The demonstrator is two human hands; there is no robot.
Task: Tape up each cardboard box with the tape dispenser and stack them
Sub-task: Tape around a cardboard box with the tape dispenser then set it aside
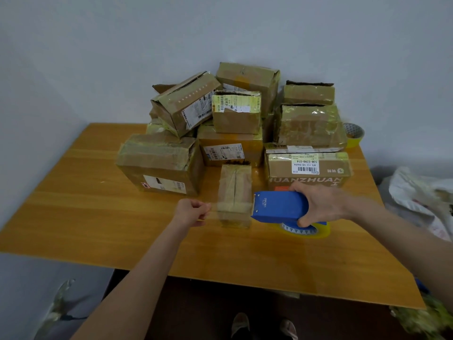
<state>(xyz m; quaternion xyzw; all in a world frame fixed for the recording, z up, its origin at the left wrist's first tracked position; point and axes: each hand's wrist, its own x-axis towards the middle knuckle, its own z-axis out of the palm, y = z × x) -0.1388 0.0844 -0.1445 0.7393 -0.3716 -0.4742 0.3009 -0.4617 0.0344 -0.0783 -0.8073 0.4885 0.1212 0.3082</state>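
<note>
A small narrow cardboard box [234, 190] stands on the wooden table [98, 217] in front of me. My right hand [321, 202] grips the blue tape dispenser [279, 207] just right of this box, its yellowish tape roll [306, 230] showing below. A strip of clear tape [230, 206] stretches from the dispenser across the box's near end to my left hand [192, 212], which pinches the tape's free end left of the box.
Several taped cardboard boxes are piled at the back of the table [245, 123], up against the wall. A spare tape roll [354, 134] sits at the far right. A plastic bag [421, 200] lies beyond the table's right edge. My feet show below the table's near edge.
</note>
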